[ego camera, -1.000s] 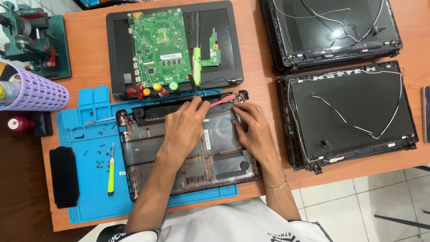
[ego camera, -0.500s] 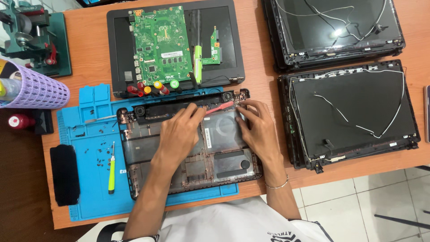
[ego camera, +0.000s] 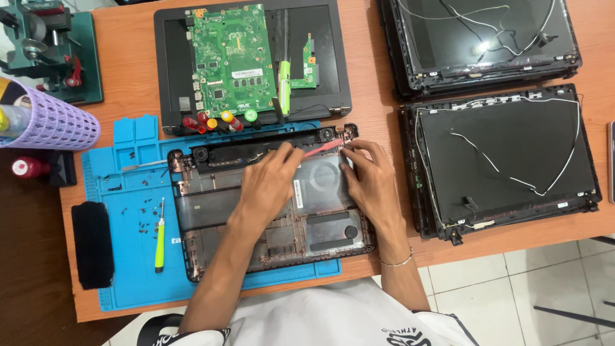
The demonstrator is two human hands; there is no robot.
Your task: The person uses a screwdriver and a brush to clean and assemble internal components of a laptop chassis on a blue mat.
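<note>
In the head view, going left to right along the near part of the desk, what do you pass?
Black pad → yellow-green screwdriver → left hand → right hand → black laptop lid with white cables.

An orange-brown counter [ego camera: 128,64] is carrying a repair spread. A blue work mat [ego camera: 131,256] is lying at the left, dotted with small loose screws [ego camera: 146,211], and a yellow-green screwdriver [ego camera: 159,243] is resting on it. A black pad [ego camera: 93,243] is overlapping the mat's left edge. Beyond the mat, a dark laptop shell [ego camera: 173,57] is holding a green circuit board [ego camera: 232,57], with several colour-handled screwdrivers [ego camera: 218,120] sitting along its near edge. A purple mesh basket [ego camera: 51,125] is lying at far left beside a green bench tool [ego camera: 51,51]. Two black screen lids [ego camera: 506,160] with trailing white wires are sitting at right.
</note>
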